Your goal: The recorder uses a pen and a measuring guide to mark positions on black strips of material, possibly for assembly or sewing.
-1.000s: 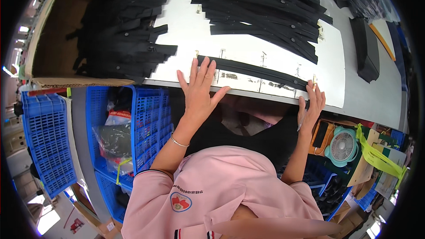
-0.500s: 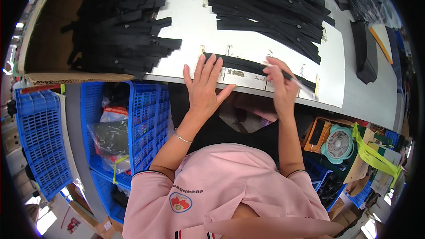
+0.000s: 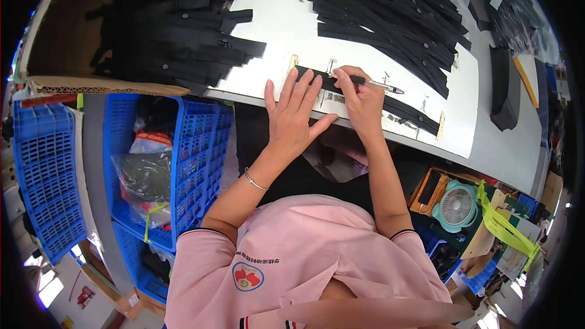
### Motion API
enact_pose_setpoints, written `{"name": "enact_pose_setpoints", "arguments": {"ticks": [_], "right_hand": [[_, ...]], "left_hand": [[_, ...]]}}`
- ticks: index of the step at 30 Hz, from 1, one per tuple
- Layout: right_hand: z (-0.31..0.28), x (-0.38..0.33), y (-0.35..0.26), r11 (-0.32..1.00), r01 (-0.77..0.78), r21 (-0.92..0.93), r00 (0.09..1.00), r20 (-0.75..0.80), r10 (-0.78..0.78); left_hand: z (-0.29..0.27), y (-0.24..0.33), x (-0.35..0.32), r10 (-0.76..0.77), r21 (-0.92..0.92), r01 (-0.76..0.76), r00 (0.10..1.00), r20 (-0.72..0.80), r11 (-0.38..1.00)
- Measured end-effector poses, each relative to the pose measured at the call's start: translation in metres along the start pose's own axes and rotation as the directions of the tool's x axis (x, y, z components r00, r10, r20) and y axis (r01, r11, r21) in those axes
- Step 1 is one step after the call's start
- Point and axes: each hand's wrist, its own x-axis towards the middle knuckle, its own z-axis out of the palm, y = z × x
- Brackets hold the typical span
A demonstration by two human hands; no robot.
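Observation:
A single black fabric strip [image 3: 409,114] lies along the near edge of a white board [image 3: 457,119] that bears dark pen marks. My left hand [image 3: 291,113] rests flat with fingers spread, its fingertips on the strip's left end. My right hand [image 3: 364,109] pinches a pen [image 3: 385,87] with a clear barrel; its tip is at the strip, just right of my left fingers. The right hand covers the middle of the strip. Beyond it lies a heap of black strips [image 3: 390,21], and another heap of black strips [image 3: 183,42] spreads at the left.
A cardboard box [image 3: 109,85] holds part of the left heap. Blue plastic crates [image 3: 204,164] stand below the table's left side. A teal fan [image 3: 456,206] sits low at the right. A long black block [image 3: 504,88] and clear plastic wrap [image 3: 527,30] lie on the table's right.
My right hand has moved left along the strip with the pen, from near its right part to beside my left hand. My left hand stays on the strip. The whole view has shifted slightly.

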Motion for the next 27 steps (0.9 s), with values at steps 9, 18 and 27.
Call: {"name": "enact_pose_setpoints", "arguments": {"ticks": [9,18,27], "right_hand": [[0.005,-0.001,-0.007,0.999,-0.036,0.009,0.998,-0.054,0.037],[-0.006,-0.002,0.0,0.999,0.011,0.041,0.994,0.108,-0.016],[-0.012,-0.004,0.0,0.993,-0.058,0.102,0.986,0.163,0.041]], "left_hand": [[0.0,0.001,0.0,-0.011,-0.011,0.011,1.0,0.013,1.0],[-0.001,0.002,0.001,0.003,0.003,-0.003,1.0,0.011,1.0],[-0.001,0.002,0.003,0.005,0.027,-0.006,0.999,0.035,1.0]]}}
